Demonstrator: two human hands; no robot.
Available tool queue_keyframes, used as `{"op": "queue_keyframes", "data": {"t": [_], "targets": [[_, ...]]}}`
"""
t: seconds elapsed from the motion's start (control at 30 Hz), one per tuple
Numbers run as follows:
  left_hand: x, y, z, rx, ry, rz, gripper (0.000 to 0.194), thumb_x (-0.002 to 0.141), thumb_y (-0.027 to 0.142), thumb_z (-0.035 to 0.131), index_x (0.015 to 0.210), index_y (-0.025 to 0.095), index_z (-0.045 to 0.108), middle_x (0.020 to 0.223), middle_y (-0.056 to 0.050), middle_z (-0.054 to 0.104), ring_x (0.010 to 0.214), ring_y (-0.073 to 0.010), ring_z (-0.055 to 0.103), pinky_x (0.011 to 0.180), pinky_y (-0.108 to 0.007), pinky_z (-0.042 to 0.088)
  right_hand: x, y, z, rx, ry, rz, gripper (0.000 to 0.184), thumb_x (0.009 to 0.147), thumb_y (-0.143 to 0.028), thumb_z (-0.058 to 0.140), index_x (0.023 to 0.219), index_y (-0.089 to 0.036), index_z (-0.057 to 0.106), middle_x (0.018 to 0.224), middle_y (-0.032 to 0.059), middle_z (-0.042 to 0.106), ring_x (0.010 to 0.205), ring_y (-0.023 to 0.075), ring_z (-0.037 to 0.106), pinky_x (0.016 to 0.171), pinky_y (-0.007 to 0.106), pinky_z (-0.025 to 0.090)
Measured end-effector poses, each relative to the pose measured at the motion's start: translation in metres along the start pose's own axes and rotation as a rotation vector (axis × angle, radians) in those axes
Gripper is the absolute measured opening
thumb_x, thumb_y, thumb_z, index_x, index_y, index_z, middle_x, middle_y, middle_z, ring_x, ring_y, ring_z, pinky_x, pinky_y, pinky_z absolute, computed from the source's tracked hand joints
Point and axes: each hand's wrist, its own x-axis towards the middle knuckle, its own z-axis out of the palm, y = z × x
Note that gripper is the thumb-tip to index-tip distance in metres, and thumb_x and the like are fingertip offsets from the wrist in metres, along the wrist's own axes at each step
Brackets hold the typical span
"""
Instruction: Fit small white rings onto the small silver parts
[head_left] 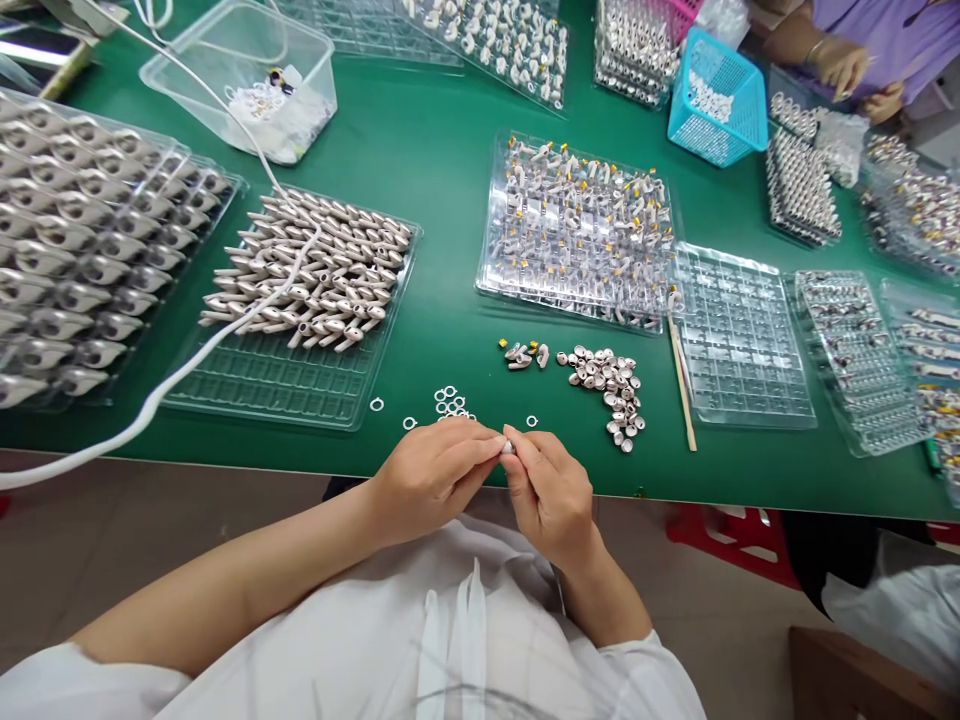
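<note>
At the table's front edge, my left hand (435, 470) and my right hand (551, 490) meet fingertip to fingertip. Both are closed in a pinch on one small, rounded, silvery-beige earbud cap (508, 447), partly hidden by the fingers. Just beyond my left hand lie several small white rings (450, 402), and a single white ring (532, 421) rests past my right fingers. Right of my hands is a loose pile of similar earbud caps (606, 378). A few small earbud pieces with yellow tabs (525, 354) lie left of that pile.
A tray of stacked earbud stems (315, 265), with a white cable (187, 370) across it, stands left. Ahead is a clear tray of yellow-tabbed parts (577, 230). A thin stick (684, 385) lies by a clear tray (742, 335). A co-worker's hand (840, 65) shows far right.
</note>
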Motion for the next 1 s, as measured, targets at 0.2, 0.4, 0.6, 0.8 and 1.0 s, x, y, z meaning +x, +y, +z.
{"op": "queue_keyframes", "data": {"t": [0.2,0.4,0.6,0.8,1.0], "targets": [[0.001,0.0024,0.0005,-0.046,-0.012,-0.004,0.021,0.087,0.007,0.058,0.106,0.016,0.058,0.086,-0.009,0.073,0.081,-0.0177,0.07,0.071,-0.03,0.06,0.0033,-0.0033,-0.0072,0.075,-0.029,0.043,0.036,0.092,-0.011,0.054,0.129,-0.014,0.056,0.1,0.0126,0.068,0.088,0.0183,0.066,0.071,0.031,0.059],[-0.0009,0.003,0.0015,-0.095,-0.011,-0.013,0.024,0.086,0.004,0.059,0.106,0.015,0.058,0.086,-0.009,0.072,0.082,-0.0178,0.07,0.072,-0.03,0.059,0.0005,-0.0039,-0.0053,0.09,0.009,0.051,0.038,0.091,-0.007,0.055,0.127,-0.015,0.059,0.095,0.0116,0.069,0.085,0.0177,0.066,0.067,0.029,0.057],[-0.0011,0.0035,-0.0006,-0.108,-0.051,-0.017,0.028,0.086,0.002,0.058,0.111,0.015,0.058,0.092,-0.011,0.073,0.087,-0.0181,0.069,0.075,-0.031,0.06,-0.0008,-0.0062,-0.0028,0.075,0.074,0.081,0.035,0.091,-0.009,0.055,0.124,-0.016,0.062,0.092,0.0102,0.069,0.079,0.016,0.066,0.065,0.027,0.057],[-0.0027,0.0014,-0.0014,-0.034,-0.048,0.016,0.022,0.087,0.004,0.056,0.106,0.014,0.059,0.087,-0.01,0.073,0.082,-0.0179,0.07,0.073,-0.03,0.06,-0.0037,-0.0056,0.0005,0.003,0.037,0.035,0.04,0.092,-0.01,0.052,0.131,-0.014,0.056,0.094,0.0115,0.069,0.081,0.0177,0.066,0.065,0.028,0.057],[-0.006,0.0024,0.0019,-0.014,-0.026,0.011,0.022,0.086,0.005,0.057,0.107,0.014,0.057,0.086,-0.01,0.071,0.08,-0.0176,0.068,0.07,-0.031,0.059,-0.005,-0.0057,-0.0006,0.024,-0.006,0.045,0.038,0.092,-0.01,0.052,0.13,-0.012,0.056,0.098,0.0135,0.068,0.086,0.0191,0.066,0.069,0.03,0.058]]}}
